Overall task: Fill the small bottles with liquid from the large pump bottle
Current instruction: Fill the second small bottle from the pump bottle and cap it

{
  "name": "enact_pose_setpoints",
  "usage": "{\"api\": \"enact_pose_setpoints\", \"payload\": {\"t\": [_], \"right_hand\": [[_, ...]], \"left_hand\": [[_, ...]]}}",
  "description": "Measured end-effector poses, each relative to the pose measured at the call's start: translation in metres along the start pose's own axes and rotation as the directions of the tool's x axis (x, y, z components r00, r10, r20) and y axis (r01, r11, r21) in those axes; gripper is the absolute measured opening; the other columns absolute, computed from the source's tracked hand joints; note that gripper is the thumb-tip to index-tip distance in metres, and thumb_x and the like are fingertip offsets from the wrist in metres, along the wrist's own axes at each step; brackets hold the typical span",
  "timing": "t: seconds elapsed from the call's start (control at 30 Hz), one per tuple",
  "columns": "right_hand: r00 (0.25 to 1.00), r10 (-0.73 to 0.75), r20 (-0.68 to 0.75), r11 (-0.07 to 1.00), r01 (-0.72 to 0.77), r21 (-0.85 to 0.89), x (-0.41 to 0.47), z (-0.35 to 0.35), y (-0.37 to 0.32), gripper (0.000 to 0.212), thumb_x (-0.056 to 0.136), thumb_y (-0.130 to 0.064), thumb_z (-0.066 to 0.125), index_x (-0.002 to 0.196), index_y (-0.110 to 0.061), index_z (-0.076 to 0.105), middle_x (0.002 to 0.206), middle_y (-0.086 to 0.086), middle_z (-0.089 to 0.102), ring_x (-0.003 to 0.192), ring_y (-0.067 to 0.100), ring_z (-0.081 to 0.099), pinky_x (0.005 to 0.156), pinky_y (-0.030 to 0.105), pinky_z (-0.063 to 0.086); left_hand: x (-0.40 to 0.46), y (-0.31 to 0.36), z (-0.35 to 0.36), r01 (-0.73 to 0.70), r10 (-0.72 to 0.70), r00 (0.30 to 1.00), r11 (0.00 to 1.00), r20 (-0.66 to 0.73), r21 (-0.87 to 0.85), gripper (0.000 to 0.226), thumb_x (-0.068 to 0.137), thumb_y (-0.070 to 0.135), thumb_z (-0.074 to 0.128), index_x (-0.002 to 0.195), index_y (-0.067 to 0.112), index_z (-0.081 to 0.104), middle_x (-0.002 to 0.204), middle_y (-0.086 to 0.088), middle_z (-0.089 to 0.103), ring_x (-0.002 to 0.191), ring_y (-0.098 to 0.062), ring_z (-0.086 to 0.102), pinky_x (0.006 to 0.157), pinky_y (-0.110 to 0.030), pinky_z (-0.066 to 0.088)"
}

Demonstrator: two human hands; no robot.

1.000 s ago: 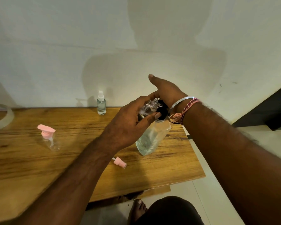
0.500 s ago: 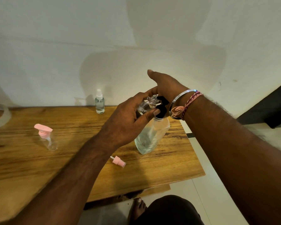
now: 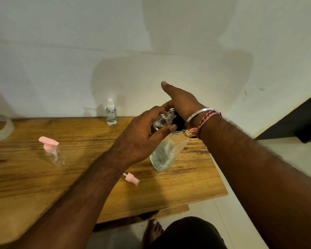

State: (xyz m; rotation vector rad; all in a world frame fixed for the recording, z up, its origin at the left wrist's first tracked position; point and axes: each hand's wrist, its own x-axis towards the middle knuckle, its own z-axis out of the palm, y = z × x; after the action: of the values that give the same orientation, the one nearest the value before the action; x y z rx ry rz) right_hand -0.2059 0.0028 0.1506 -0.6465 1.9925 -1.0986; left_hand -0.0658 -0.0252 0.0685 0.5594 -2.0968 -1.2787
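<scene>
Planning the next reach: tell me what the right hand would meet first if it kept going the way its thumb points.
Probably the white wall. The right hand presses the large pump bottle, thumb aimed up and away; nothing shows between thumb and wall, though depth is unclear.

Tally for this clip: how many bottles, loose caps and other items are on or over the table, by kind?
Large pump bottle, black pump head: 1
Small clear bottle, held in the left hand: 1
Small bottle with white spray cap: 1
Small bottle with pink pump: 1
Loose pink spray cap: 1
Tape roll: 1
Total: 6
</scene>
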Motion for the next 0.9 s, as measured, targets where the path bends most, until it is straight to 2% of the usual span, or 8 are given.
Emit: {"api": "enact_pose_setpoints", "payload": {"t": [0.17, 0.27, 0.37, 0.43, 0.57, 0.67, 0.8, 0.9], "right_hand": [[0.99, 0.116, 0.079, 0.99, -0.122, 0.073, 0.001, -0.004, -0.009, 0.07, 0.092, -0.07, 0.051, 0.118, -0.007, 0.067, 0.094, 0.013, 0.074, 0.073, 0.032, 0.066, 0.07, 0.037, 0.055], [0.988, 0.114, 0.102, 0.989, -0.123, 0.083, 0.003, -0.007, -0.016, 0.072, 0.094, -0.07, 0.047, 0.139, -0.015, 0.054, 0.087, 0.014, 0.076, 0.074, 0.033, 0.069, 0.067, 0.04, 0.059], [0.983, 0.133, 0.125, 0.985, -0.145, 0.092, 0.004, -0.01, -0.019, 0.074, 0.093, -0.071, 0.046, 0.146, -0.018, 0.047, 0.085, 0.016, 0.077, 0.072, 0.035, 0.072, 0.061, 0.043, 0.059], [0.984, 0.136, 0.117, 0.986, -0.146, 0.078, 0.003, -0.009, -0.019, 0.073, 0.094, -0.07, 0.045, 0.145, -0.017, 0.049, 0.084, 0.016, 0.077, 0.072, 0.034, 0.071, 0.061, 0.042, 0.06], [0.992, 0.108, 0.065, 0.991, -0.113, 0.071, 0.002, -0.005, -0.013, 0.07, 0.096, -0.066, 0.046, 0.14, -0.012, 0.054, 0.078, 0.011, 0.071, 0.057, 0.026, 0.066, 0.05, 0.031, 0.056], [0.995, 0.092, 0.045, 0.992, -0.096, 0.08, 0.002, -0.004, -0.011, 0.066, 0.097, -0.064, 0.047, 0.137, -0.012, 0.057, 0.089, 0.01, 0.071, 0.059, 0.026, 0.065, 0.048, 0.028, 0.055], [0.999, 0.051, 0.011, 0.998, -0.052, 0.04, 0.002, -0.002, -0.006, 0.049, 0.097, -0.061, 0.05, 0.103, -0.014, 0.063, 0.112, 0.016, 0.073, 0.076, 0.031, 0.068, 0.067, 0.034, 0.058], [0.999, 0.039, -0.001, 0.998, -0.039, 0.044, 0.001, -0.001, -0.004, 0.044, 0.097, -0.059, 0.052, 0.09, -0.017, 0.059, 0.111, 0.017, 0.073, 0.075, 0.03, 0.069, 0.067, 0.033, 0.057]], "left_hand": [[0.002, 0.004, -0.001, -0.016, 0.016, 1.0, 1.0, -0.02, -0.005, 0.047, 0.101, 0.044, 0.066, 0.146, 0.035, 0.053, 0.116, 0.025, 0.069, 0.106, 0.005, 0.066, 0.079, -0.008, 0.05], [0.003, 0.006, -0.002, -0.026, 0.026, 1.0, 1.0, -0.015, 0.006, 0.053, 0.1, 0.047, 0.065, 0.15, 0.037, 0.05, 0.123, 0.02, 0.07, 0.109, 0.005, 0.065, 0.082, -0.008, 0.051], [0.004, 0.005, -0.003, -0.031, 0.031, 0.999, 0.999, -0.005, 0.023, 0.053, 0.101, 0.048, 0.064, 0.15, 0.035, 0.05, 0.125, 0.017, 0.07, 0.111, 0.002, 0.066, 0.086, -0.013, 0.054], [0.004, 0.004, -0.002, -0.025, 0.026, 1.0, 0.999, -0.007, 0.042, 0.054, 0.1, 0.049, 0.064, 0.151, 0.034, 0.05, 0.126, 0.017, 0.07, 0.111, 0.001, 0.066, 0.087, -0.014, 0.055], [0.004, 0.002, -0.002, -0.019, 0.02, 1.0, 0.999, -0.017, 0.027, 0.051, 0.1, 0.046, 0.066, 0.148, 0.033, 0.053, 0.123, 0.017, 0.071, 0.108, 0.002, 0.067, 0.084, -0.015, 0.053], [0.004, 0.001, -0.001, -0.022, 0.022, 1.0, 1.0, -0.015, 0.015, 0.049, 0.1, 0.046, 0.066, 0.146, 0.033, 0.054, 0.121, 0.018, 0.071, 0.107, 0.002, 0.067, 0.083, -0.016, 0.053], [0.003, -0.002, 0.0, -0.019, 0.019, 1.0, 1.0, -0.001, 0.002, 0.05, 0.098, 0.05, 0.064, 0.143, 0.031, 0.055, 0.113, 0.024, 0.069, 0.106, 0.005, 0.066, 0.081, -0.008, 0.048], [0.002, -0.002, 0.001, -0.023, 0.023, 1.0, 1.0, 0.004, 0.014, 0.05, 0.097, 0.051, 0.063, 0.142, 0.031, 0.055, 0.109, 0.028, 0.067, 0.103, 0.007, 0.066, 0.078, -0.006, 0.047]]}}
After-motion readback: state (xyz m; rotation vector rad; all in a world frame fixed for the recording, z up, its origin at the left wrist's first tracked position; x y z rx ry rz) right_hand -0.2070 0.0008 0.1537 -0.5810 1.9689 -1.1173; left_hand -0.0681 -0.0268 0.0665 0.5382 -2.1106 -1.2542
